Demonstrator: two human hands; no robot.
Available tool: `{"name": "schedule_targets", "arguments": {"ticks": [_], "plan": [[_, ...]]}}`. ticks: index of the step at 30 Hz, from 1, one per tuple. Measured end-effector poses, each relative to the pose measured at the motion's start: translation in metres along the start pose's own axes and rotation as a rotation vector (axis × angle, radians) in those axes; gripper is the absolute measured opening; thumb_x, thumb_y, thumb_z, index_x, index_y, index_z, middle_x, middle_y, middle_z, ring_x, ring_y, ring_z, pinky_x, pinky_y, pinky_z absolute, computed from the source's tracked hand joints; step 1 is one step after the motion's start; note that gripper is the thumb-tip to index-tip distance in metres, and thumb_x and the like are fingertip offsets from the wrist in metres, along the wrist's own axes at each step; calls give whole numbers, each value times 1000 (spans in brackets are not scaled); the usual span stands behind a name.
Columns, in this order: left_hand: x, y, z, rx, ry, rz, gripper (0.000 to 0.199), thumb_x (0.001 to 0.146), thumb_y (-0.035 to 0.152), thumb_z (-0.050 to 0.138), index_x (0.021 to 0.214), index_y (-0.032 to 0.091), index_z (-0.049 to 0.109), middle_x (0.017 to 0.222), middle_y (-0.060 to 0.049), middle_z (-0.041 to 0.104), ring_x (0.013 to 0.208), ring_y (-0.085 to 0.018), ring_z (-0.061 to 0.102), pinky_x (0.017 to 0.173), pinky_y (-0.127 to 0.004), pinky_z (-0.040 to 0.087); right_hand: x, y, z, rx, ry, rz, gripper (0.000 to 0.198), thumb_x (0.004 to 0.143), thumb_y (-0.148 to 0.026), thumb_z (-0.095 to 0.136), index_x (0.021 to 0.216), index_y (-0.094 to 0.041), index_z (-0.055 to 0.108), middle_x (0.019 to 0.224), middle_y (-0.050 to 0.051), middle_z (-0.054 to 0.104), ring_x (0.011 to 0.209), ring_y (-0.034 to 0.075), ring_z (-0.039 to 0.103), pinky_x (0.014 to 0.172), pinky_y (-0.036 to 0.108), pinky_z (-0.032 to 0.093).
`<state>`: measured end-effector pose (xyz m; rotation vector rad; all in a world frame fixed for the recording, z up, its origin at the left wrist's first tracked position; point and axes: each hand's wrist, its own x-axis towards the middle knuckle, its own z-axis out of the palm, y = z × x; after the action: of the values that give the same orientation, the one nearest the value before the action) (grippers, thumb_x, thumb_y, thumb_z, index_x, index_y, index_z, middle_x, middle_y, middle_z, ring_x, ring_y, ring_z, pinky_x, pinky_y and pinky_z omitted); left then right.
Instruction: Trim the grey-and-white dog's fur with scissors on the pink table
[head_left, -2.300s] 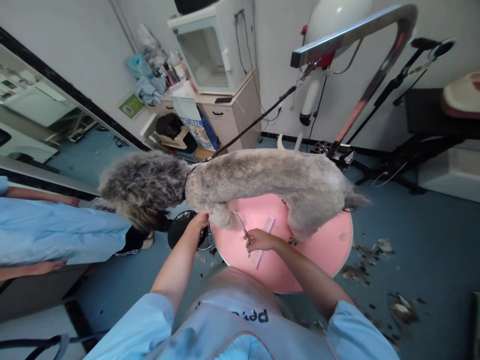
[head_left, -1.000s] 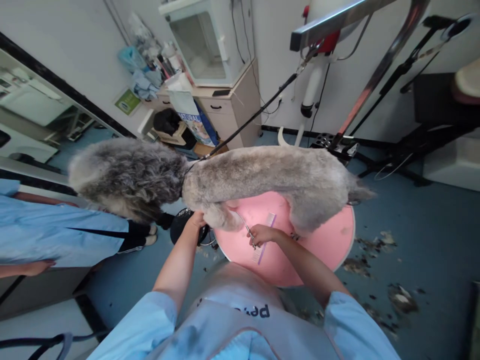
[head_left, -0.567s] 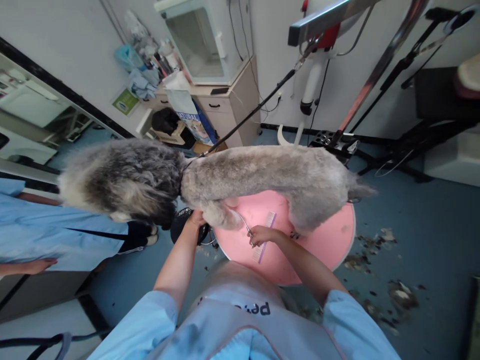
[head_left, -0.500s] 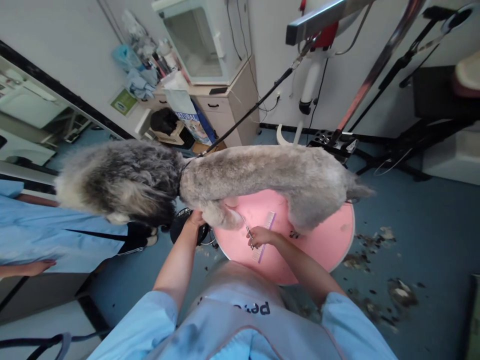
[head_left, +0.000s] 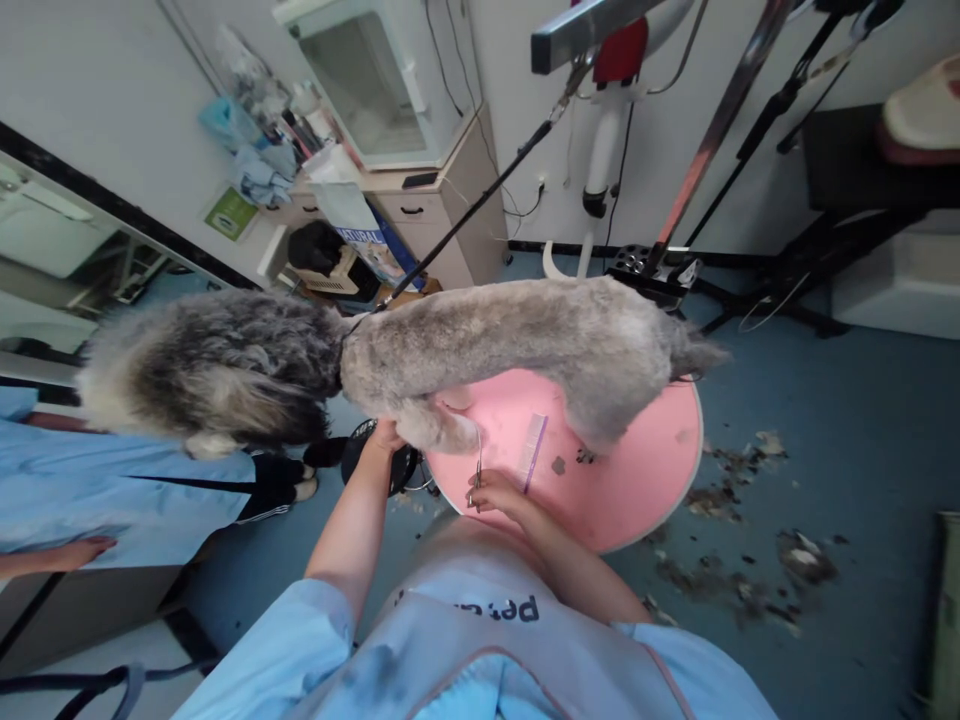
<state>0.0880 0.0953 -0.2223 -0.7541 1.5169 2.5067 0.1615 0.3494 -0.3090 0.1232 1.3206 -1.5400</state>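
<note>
A grey dog (head_left: 495, 335) with a closely clipped body and a long-haired head stands on a round pink table (head_left: 630, 490). My left hand (head_left: 388, 434) is at the upper part of its near front leg (head_left: 435, 428), gripping it from the head side; some fingers are hidden behind the fur. In my right hand (head_left: 495, 492) are metal scissors (head_left: 478, 468), their blades pointing up at the paw end of that leg. A comb (head_left: 533, 450) with a purple spine lies flat on the table, just beyond my right hand.
A black tether (head_left: 472, 205) runs from the dog's neck to a metal arm (head_left: 592, 35) overhead. Cut hair (head_left: 806, 555) litters the floor at right. Another person in a blue smock (head_left: 180, 490) stands at left. A cabinet (head_left: 465, 220) is against the wall.
My right hand and the scissors have shifted left and a little toward me, and the blades now stand more upright. My left hand stays at the leg. The camera view has shifted slightly.
</note>
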Motion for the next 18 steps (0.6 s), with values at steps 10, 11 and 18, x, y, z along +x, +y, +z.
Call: {"name": "schedule_targets", "arguments": {"ticks": [10, 11, 18], "plan": [[-7, 4, 14, -11, 38, -35, 29, 66, 15, 55, 88, 11, 74, 95, -14, 75, 97, -30, 64, 98, -42, 45, -3, -4, -9, 103, -25, 40, 35, 65, -17, 73, 97, -21, 59, 91, 3, 68, 87, 19, 68, 75, 30, 54], [-7, 5, 15, -18, 45, -44, 29, 66, 14, 55, 88, 11, 74, 93, -14, 75, 97, -30, 64, 98, -42, 45, -4, -3, -9, 112, -17, 35, 37, 63, -15, 73, 98, -21, 59, 92, 4, 68, 87, 19, 68, 75, 30, 55], [2, 0, 2, 16, -27, -31, 25, 67, 18, 58, 86, 13, 74, 92, -12, 75, 105, -32, 61, 99, -40, 42, -5, -2, -12, 232, -98, 24, 35, 66, -17, 70, 100, -19, 61, 88, 3, 70, 84, 16, 68, 78, 28, 53]]}}
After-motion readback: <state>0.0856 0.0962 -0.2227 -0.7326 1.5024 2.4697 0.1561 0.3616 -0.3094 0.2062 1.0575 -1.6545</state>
